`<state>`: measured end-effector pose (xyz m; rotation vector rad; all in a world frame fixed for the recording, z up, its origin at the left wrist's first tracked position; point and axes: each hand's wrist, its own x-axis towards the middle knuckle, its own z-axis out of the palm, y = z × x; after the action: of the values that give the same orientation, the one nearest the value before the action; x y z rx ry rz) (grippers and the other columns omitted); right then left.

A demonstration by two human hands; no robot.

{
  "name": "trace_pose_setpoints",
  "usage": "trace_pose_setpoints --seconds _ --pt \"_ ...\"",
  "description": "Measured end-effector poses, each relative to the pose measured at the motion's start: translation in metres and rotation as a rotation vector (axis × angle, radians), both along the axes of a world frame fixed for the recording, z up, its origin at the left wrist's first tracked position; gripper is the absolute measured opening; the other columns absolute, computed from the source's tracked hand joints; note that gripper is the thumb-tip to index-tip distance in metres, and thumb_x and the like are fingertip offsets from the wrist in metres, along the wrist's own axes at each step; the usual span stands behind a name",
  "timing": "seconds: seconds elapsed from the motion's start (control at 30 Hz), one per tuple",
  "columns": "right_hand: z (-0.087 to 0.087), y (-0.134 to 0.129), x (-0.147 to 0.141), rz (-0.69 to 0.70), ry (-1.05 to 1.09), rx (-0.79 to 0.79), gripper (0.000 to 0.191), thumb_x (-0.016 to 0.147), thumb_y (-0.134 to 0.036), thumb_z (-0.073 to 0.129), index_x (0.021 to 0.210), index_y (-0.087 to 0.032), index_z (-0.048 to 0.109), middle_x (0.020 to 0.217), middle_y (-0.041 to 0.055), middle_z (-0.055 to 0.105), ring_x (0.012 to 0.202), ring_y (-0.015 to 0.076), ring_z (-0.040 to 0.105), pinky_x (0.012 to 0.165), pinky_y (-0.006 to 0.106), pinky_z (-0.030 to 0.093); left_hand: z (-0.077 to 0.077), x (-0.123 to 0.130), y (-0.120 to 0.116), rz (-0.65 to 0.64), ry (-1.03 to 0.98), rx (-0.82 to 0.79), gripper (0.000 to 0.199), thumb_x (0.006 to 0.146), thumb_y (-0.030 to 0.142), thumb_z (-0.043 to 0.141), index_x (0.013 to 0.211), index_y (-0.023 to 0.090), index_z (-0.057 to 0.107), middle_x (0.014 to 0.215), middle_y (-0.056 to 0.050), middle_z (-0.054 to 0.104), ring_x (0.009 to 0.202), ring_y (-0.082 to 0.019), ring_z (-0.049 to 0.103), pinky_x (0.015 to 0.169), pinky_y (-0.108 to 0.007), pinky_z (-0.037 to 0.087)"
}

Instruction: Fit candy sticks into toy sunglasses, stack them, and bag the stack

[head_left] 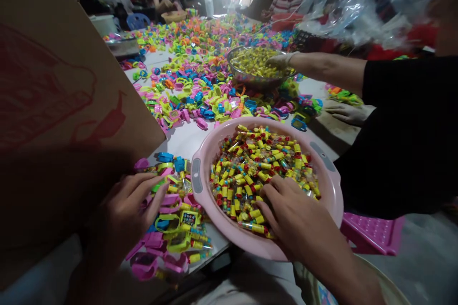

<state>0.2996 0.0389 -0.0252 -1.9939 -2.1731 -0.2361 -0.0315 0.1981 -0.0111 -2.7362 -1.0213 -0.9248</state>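
My left hand (133,200) is over a heap of plastic toy watches (179,240) at the table's near edge. Its fingers are stretched and the thumb stands apart, close to a green piece; no held item shows. Small clear tubes of coloured candy with yellow labels (199,245) lie among these watches. A pink basin (246,245) with grey handle pads, full of such candy tubes (246,178), rests by the table edge in front of me. Inside it, my right hand (291,207) reaches onto the tubes with bent fingers. Its fingertips are partly hidden, so what they grip is unclear.
A cardboard box (118,81) rises on the left. Toy watches (200,71) cover much of the table (186,140). At right, a co-worker's gloved hand (281,60) is in a metal bowl (246,76) of yellow-labelled pieces. A pink stool (375,231) stands below; other people sit farther back.
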Motion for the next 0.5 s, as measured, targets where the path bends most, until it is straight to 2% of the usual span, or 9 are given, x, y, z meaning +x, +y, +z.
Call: trace_pose_setpoints --seconds 0.1,0.2,0.27,0.33,0.4,0.47,0.5 --pt "-0.007 0.003 -0.001 0.073 -0.050 0.041 0.012 0.104 -0.019 0.063 0.092 -0.021 0.064 0.090 0.0111 0.065 0.084 0.0342 0.062 0.075 0.050 0.051 0.012 0.040 0.038 -0.046 0.085 -0.094 0.022 0.110 0.031 0.062 0.104 0.021 0.081 0.103 -0.006 0.083 0.095 -0.024 0.077 0.089 -0.037 0.057" --pt "-0.013 0.006 -0.002 0.145 -0.024 0.100 0.022 0.110 -0.017 0.051 0.092 -0.022 0.062 0.090 0.0117 0.066 0.084 0.0342 0.062 0.077 0.051 0.052 0.013 0.084 0.097 -0.034 0.429 -0.359 0.027 0.112 0.028 0.055 0.113 0.020 0.081 0.115 -0.009 0.083 0.102 -0.025 0.077 0.085 -0.034 0.055" --pt "-0.015 0.008 -0.001 0.160 0.095 0.153 0.024 0.115 -0.019 0.044 0.099 -0.022 0.062 0.095 0.0117 0.069 0.088 0.0335 0.065 0.080 0.050 0.054 0.004 0.113 0.138 -0.051 0.501 -0.380 0.027 0.104 0.013 0.058 0.116 0.018 0.081 0.122 -0.011 0.082 0.110 -0.025 0.076 0.092 -0.033 0.055" --pt "-0.016 0.006 -0.001 0.138 0.295 0.207 0.021 0.118 -0.023 0.042 0.111 -0.023 0.062 0.105 0.0109 0.073 0.096 0.0315 0.069 0.084 0.046 0.057 -0.009 0.138 0.174 -0.063 0.531 -0.380 0.035 0.099 0.003 0.058 0.122 0.017 0.079 0.135 -0.013 0.078 0.121 -0.025 0.073 0.101 -0.035 0.054" --pt "-0.017 0.003 -0.002 0.111 0.489 0.255 0.016 0.119 -0.028 0.046 0.119 -0.025 0.062 0.108 0.0082 0.075 0.096 0.0271 0.074 0.082 0.039 0.059 -0.023 0.158 0.201 -0.054 0.538 -0.382 0.026 0.102 0.007 0.061 0.120 0.014 0.077 0.136 -0.015 0.075 0.122 -0.026 0.071 0.105 -0.040 0.055" --pt "-0.020 -0.002 -0.005 0.050 0.625 0.308 0.015 0.119 -0.035 0.049 0.121 -0.027 0.062 0.105 0.0053 0.076 0.090 0.0239 0.076 0.078 0.035 0.061 -0.033 0.170 0.218 -0.043 0.533 -0.407 0.014 0.106 0.022 0.069 0.115 0.013 0.075 0.128 -0.013 0.075 0.114 -0.026 0.072 0.102 -0.045 0.059" --pt "-0.021 -0.005 -0.007 -0.001 0.671 0.335 0.016 0.120 -0.038 0.050 0.121 -0.028 0.062 0.103 0.0045 0.076 0.088 0.0233 0.077 0.077 0.034 0.061 -0.036 0.173 0.224 -0.041 0.524 -0.425 0.018 0.106 0.030 0.073 0.114 0.014 0.074 0.123 -0.011 0.075 0.110 -0.025 0.073 0.099 -0.045 0.061"
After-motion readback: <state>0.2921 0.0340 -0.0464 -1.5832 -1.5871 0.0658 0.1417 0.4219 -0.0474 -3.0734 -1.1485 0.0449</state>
